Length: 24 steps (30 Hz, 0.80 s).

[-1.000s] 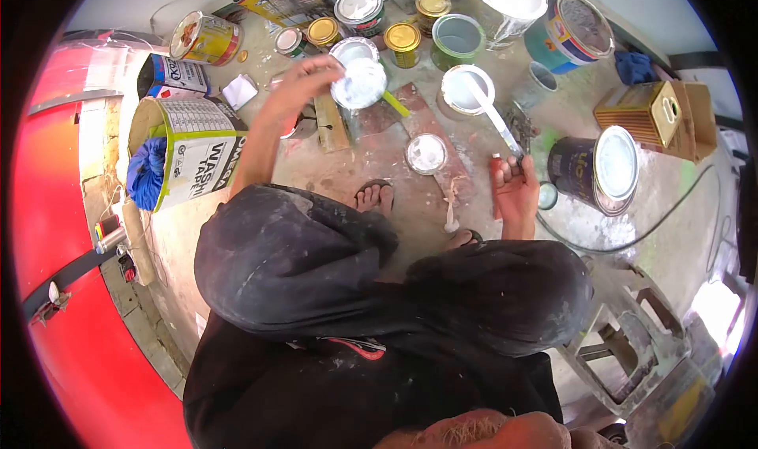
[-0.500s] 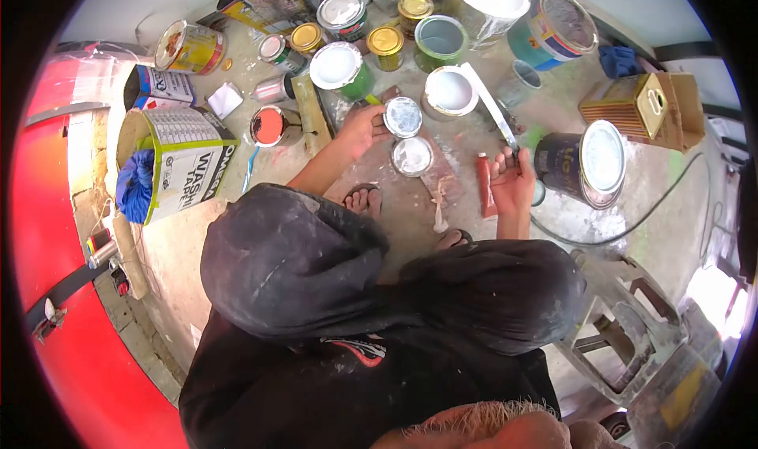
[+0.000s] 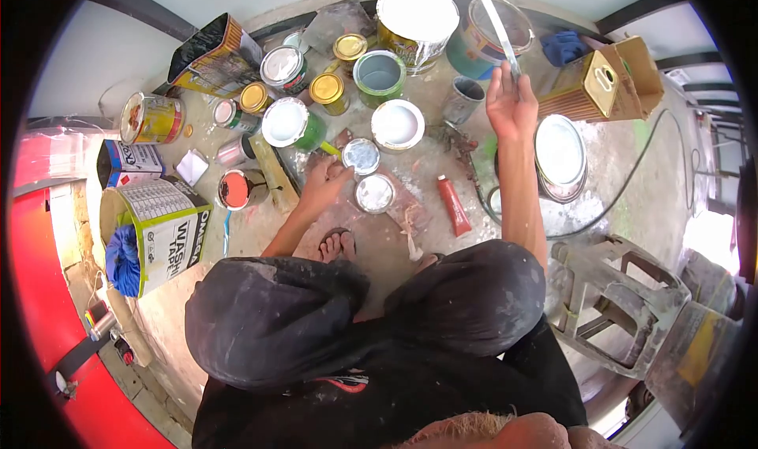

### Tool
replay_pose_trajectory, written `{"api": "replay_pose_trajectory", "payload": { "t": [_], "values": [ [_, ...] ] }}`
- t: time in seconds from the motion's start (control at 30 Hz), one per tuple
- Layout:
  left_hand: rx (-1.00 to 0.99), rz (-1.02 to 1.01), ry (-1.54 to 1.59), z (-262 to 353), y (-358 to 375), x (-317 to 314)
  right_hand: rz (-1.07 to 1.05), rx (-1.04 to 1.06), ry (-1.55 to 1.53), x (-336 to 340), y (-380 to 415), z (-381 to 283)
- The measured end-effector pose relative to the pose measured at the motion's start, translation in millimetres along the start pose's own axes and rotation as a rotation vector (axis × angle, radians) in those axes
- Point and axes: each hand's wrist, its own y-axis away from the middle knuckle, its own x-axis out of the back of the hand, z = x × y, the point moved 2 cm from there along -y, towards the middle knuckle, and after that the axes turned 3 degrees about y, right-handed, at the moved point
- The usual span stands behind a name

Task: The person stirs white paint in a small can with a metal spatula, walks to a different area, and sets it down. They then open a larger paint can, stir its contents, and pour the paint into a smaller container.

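My left hand (image 3: 325,182) is low over the board on the floor, its fingers closed at the near-left edge of a small round tin (image 3: 361,156) with a greyish-white top. Just below that tin lies a round whitish lid (image 3: 374,193). Raised at the right, my right hand (image 3: 513,108) has its palm turned up and grips the lower end of a long flat white strip (image 3: 497,23), which points up and away. Between the hands stand an open tin of white paint (image 3: 397,125) and, nearer me, a red tube (image 3: 454,205) lying on the floor.
Several paint cans crowd the far side, including a large white-topped bucket (image 3: 417,13) and a green-rimmed can (image 3: 379,76). A large white-topped can (image 3: 560,153) stands right of my forearm. A black hose (image 3: 624,212) curves across the right, near a grey plastic stool (image 3: 620,307).
My right hand has risen and moved farther forward with the white strip. My left hand stays at the small tin. The whole view has shifted, bringing the floor items leftward and lower.
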Motion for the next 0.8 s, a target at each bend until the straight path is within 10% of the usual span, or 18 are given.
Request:
{"api": "replay_pose_trajectory", "payload": {
  "t": [0.63,0.8],
  "values": [
    [-0.275,-0.025,-0.009,36.3,19.7,0.2,0.322,-0.037,-0.003,0.1,-35.1,21.4],
    [-0.300,-0.192,0.096,62.7,15.3,6.9,0.052,0.113,0.673,-7.0,2.1,48.3]
  ]
}}
